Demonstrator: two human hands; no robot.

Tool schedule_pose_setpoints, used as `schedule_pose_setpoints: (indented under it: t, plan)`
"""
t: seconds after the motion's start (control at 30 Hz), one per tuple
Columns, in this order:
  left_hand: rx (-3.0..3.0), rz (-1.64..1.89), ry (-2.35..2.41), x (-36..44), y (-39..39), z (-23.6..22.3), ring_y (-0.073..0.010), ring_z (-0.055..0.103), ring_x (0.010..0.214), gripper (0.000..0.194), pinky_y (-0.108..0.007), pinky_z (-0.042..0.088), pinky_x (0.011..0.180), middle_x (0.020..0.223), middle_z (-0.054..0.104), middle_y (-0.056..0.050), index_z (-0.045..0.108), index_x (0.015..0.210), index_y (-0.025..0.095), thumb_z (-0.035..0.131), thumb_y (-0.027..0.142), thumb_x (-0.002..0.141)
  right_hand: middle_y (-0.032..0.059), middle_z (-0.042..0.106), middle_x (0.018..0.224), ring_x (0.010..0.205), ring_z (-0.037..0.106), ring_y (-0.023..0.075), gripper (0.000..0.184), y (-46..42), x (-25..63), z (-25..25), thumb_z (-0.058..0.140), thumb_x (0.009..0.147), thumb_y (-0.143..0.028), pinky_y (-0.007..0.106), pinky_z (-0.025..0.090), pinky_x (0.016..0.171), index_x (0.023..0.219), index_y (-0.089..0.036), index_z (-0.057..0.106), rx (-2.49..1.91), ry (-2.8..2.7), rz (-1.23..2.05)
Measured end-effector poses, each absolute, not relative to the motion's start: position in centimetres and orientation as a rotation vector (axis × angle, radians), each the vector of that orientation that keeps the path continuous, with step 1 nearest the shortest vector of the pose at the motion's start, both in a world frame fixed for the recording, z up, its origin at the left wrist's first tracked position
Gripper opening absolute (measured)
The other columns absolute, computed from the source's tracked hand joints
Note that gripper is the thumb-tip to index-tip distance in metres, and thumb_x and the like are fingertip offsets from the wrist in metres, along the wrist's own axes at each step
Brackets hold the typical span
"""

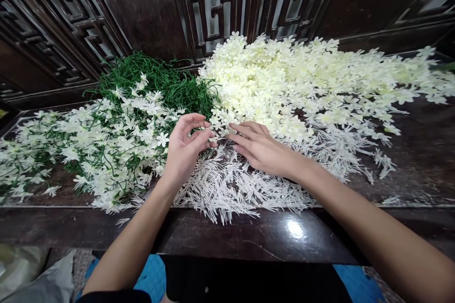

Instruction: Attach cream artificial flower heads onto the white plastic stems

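My left hand (pixel 185 149) is raised on its edge over the dark table, fingers curled and thumb pinched toward the fingertips on a small white plastic piece I can barely make out. My right hand (pixel 261 147) lies palm down beside it, fingers together, fingertips meeting the left hand's at the near edge of a big heap of loose cream artificial flower heads (pixel 284 80). Under both hands spreads a pile of thin white plastic sprigs (pixel 227 189). Left of my left hand lie assembled green stems with white blossoms (pixel 106 147).
A clump of bare green plastic stems (pixel 159 78) lies at the back against dark carved wooden panels (pixel 209 4). The glossy dark table's front edge (pixel 270 236) runs just below the sprigs. A pale bag (pixel 31 274) sits on the floor at lower left.
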State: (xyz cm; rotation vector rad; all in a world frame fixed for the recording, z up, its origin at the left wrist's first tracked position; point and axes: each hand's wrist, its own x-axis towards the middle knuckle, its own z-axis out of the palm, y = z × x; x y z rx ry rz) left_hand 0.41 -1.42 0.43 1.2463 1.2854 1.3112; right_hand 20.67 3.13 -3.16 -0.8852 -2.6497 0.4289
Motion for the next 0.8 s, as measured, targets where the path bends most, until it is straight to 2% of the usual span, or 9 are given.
schedule_pose_setpoints:
  t: [0.07,0.13,0.33,0.57,0.7,0.8]
  plan:
    - [1.198,1.342,1.264,0.4,-1.3,0.5,-0.0127,0.063,0.077,0.017,-0.031,0.062,0.073,0.103,0.061,-0.006,0.051,0.099,0.022,0.057,0.016,0.085,0.0116,0.045,0.145,0.131,0.038,0.0357,0.041,2.9,20.5,-3.4,0.036,0.099,-0.029,0.063,0.034,0.105,0.132,-0.016,0.055,-0.888,-2.691,0.398]
    - [1.183,1.365,1.254,0.3,-1.2,0.4,-0.0118,0.063,0.074,0.014,-0.032,0.061,0.075,0.097,0.063,-0.005,0.053,0.098,0.022,0.056,0.015,0.085,0.0117,0.052,0.138,0.126,0.043,0.0345,0.040,3.0,20.5,-3.4,0.035,0.100,-0.030,0.061,0.037,0.104,0.128,-0.015,0.059,-0.886,-2.687,0.387]
    - [1.384,1.305,1.313,0.3,-1.3,0.2,-0.0133,0.064,0.076,0.010,-0.032,0.059,0.078,0.090,0.067,-0.006,0.063,0.094,0.018,0.060,0.018,0.085,0.0153,0.063,0.123,0.115,0.057,0.0252,0.035,3.5,20.7,-2.8,0.040,0.096,-0.019,0.047,0.044,0.105,0.120,-0.007,0.064,-0.905,-2.535,0.487]
    - [1.779,1.194,1.311,0.9,-1.7,-0.1,-0.0148,0.064,0.081,0.012,-0.031,0.057,0.075,0.090,0.069,-0.004,0.066,0.095,0.019,0.063,0.016,0.084,0.0063,0.072,0.105,0.097,0.067,0.0206,0.022,3.3,20.5,-1.4,0.058,0.088,-0.023,0.045,0.055,0.092,0.105,-0.020,0.072,-0.860,-2.203,0.781]
    - [1.846,1.131,1.278,1.1,-1.8,-0.5,-0.0141,0.064,0.077,0.010,-0.029,0.056,0.072,0.087,0.071,-0.004,0.067,0.093,0.019,0.067,0.018,0.083,0.0067,0.073,0.101,0.092,0.069,0.0213,0.021,2.7,20.3,-0.8,0.067,0.083,-0.026,0.045,0.058,0.086,0.102,-0.021,0.073,-0.840,-2.057,0.992]
    - [1.813,1.127,1.277,1.2,-1.8,-0.4,-0.0138,0.064,0.076,0.009,-0.028,0.056,0.070,0.085,0.070,-0.003,0.067,0.090,0.019,0.069,0.018,0.081,0.0065,0.073,0.101,0.091,0.069,0.0208,0.023,2.4,20.2,-0.5,0.072,0.080,-0.028,0.045,0.059,0.087,0.102,-0.021,0.073,-0.819,-1.992,1.136]
